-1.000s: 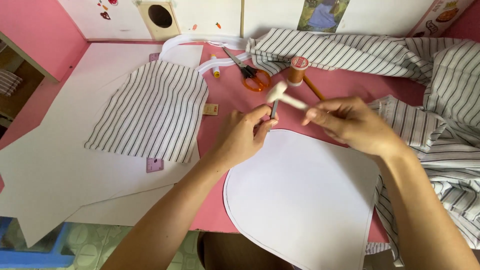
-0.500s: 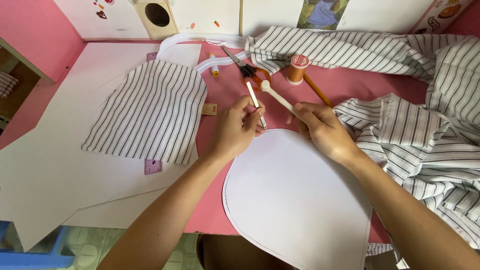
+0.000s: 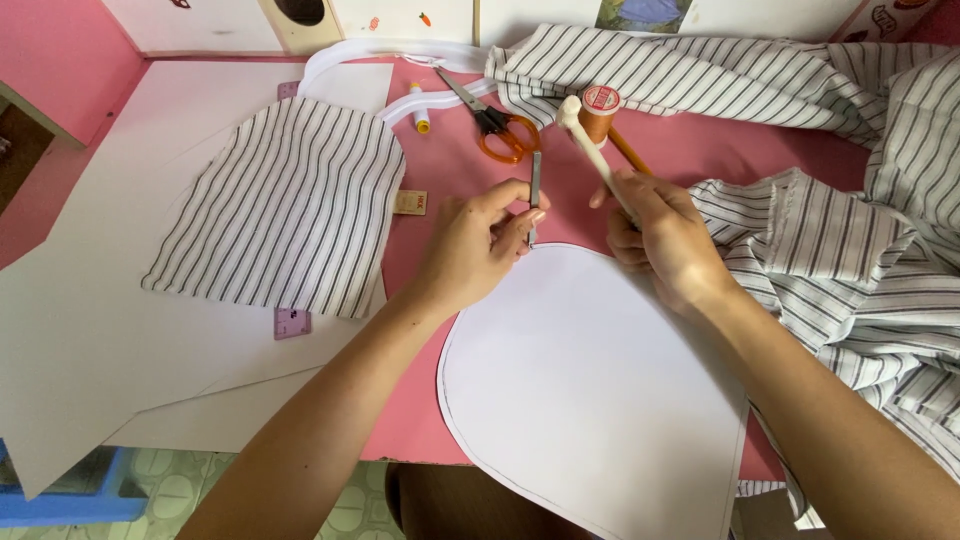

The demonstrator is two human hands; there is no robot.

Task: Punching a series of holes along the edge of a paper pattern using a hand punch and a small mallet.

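Pink tabletop [image 3: 560,130] seen from above, carrying sewing materials. Nearest the viewer, a rounded white paper pattern piece [image 3: 590,390] is lying flat, overhanging the near edge of the table; it is judged thin, light and easily creased, best moved by sliding or lifting at an edge.

Just beyond its upper rim, the left hand [image 3: 480,245] is pinching a slim grey pencil-like tool [image 3: 536,195] between thumb and fingertips, upright, its lower end meeting the pattern's outline. The tool is judged light and rigid, best gripped low on the shaft for control.

The right hand [image 3: 665,235] is clenching around a pale rod-shaped tool [image 3: 592,150] with a rounded head, slanting up and away; it looks stiff and light, and is being gripped at its lower half.

Compared with one second earlier, both hands are now sitting farther apart, the grey tool is standing vertical rather than crossing the pale rod, and the rod's head is pointing toward the thread spool [image 3: 600,108].

Farther off are lying orange-handled scissors [image 3: 505,130], a cut striped fabric piece [image 3: 285,205] on white paper, and loose striped cloth [image 3: 820,230] at right.
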